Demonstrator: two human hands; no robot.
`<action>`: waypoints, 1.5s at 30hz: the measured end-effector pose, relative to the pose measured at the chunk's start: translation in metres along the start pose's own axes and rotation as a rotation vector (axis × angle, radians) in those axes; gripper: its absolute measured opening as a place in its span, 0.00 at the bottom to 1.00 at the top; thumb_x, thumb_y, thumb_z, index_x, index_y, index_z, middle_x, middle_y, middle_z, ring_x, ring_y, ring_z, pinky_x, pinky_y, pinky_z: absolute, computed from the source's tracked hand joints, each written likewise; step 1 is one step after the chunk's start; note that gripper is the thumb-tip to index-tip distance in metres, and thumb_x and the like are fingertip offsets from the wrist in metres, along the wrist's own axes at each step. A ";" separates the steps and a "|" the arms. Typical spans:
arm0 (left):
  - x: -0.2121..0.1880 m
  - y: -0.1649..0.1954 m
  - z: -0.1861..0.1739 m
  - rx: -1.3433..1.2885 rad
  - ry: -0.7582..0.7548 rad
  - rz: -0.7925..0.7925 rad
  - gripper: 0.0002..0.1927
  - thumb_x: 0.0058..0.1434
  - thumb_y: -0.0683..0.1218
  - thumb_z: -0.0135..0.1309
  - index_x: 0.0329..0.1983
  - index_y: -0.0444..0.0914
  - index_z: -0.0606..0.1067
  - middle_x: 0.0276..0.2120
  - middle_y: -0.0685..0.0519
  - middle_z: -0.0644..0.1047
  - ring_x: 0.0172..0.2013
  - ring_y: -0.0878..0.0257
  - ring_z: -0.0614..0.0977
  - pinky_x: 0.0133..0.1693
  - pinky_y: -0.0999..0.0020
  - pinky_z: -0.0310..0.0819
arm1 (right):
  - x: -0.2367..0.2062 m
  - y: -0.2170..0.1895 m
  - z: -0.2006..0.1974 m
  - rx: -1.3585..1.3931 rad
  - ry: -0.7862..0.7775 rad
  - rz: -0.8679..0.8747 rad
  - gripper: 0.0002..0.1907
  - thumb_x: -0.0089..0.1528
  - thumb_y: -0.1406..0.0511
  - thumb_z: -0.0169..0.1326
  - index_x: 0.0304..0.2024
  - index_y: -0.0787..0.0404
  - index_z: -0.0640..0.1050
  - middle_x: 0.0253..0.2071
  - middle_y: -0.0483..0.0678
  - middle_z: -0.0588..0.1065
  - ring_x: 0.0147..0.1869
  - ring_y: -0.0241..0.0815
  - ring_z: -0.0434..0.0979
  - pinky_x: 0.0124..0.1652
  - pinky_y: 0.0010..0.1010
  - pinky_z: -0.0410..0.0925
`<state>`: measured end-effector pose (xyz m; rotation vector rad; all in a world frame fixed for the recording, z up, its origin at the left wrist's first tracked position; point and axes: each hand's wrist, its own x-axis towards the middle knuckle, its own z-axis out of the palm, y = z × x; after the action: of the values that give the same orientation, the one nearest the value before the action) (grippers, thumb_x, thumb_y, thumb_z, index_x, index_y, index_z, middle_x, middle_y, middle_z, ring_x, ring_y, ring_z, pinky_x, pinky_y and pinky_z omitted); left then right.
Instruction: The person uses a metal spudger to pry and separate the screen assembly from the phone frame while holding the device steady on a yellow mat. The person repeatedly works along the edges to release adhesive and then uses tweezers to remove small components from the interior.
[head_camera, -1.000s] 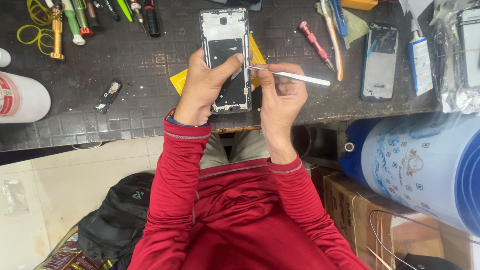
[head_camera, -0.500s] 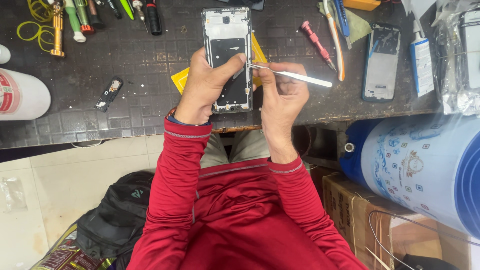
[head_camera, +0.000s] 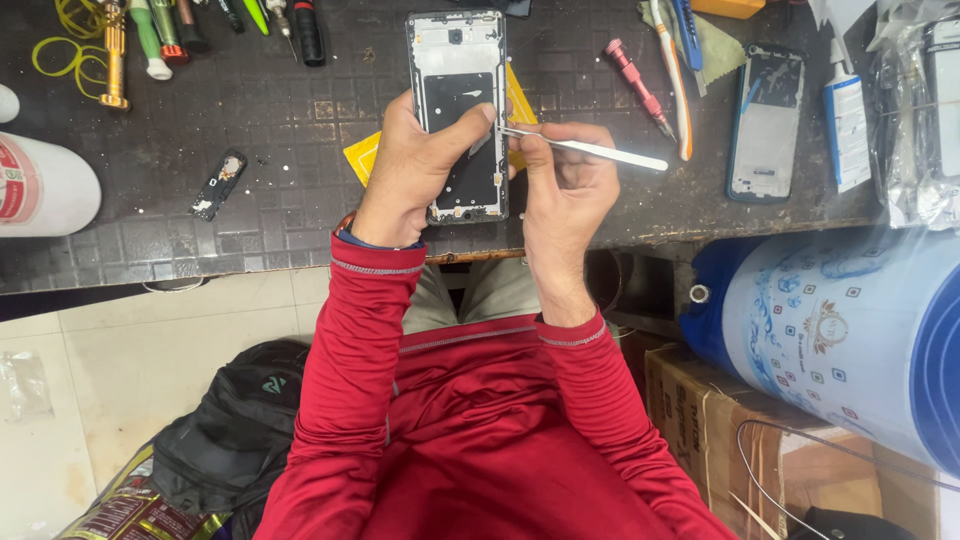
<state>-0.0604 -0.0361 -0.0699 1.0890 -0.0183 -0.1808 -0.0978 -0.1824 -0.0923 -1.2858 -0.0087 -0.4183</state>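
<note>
Gripping an opened phone (head_camera: 458, 70) from its nine o'clock side, the left hand (head_camera: 415, 165) pins it to the bench, long axis running twelve to six. The right hand (head_camera: 563, 190), at three o'clock, pinches tweezers (head_camera: 585, 149) whose tips touch the phone's right edge.

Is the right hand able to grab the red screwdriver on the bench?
Probably not straight away: the right hand is holding metal tweezers. The red screwdriver lies uncovered just beyond it, nothing blocking the way.
</note>
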 end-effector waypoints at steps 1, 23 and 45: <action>0.000 0.000 0.000 -0.001 -0.003 0.002 0.11 0.66 0.39 0.59 0.49 0.29 0.76 0.36 0.47 0.83 0.30 0.62 0.86 0.32 0.67 0.84 | 0.000 0.000 0.000 -0.011 -0.002 -0.006 0.09 0.69 0.73 0.58 0.48 0.65 0.71 0.43 0.55 0.81 0.46 0.38 0.83 0.44 0.26 0.76; 0.010 -0.011 -0.002 -0.047 0.001 -0.010 0.11 0.65 0.38 0.58 0.49 0.29 0.75 0.36 0.47 0.83 0.32 0.61 0.87 0.33 0.64 0.87 | 0.006 0.014 -0.005 0.052 0.010 0.012 0.09 0.69 0.74 0.58 0.48 0.65 0.71 0.43 0.55 0.80 0.46 0.38 0.82 0.45 0.26 0.75; 0.006 -0.008 -0.006 -0.049 -0.040 -0.001 0.11 0.67 0.38 0.58 0.50 0.28 0.75 0.37 0.46 0.83 0.31 0.60 0.87 0.33 0.64 0.86 | 0.001 0.013 -0.002 0.040 -0.005 -0.020 0.08 0.70 0.74 0.57 0.48 0.65 0.70 0.44 0.54 0.80 0.47 0.39 0.83 0.46 0.28 0.76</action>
<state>-0.0555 -0.0355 -0.0802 1.0360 -0.0487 -0.2032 -0.0937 -0.1815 -0.1049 -1.2478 -0.0342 -0.4294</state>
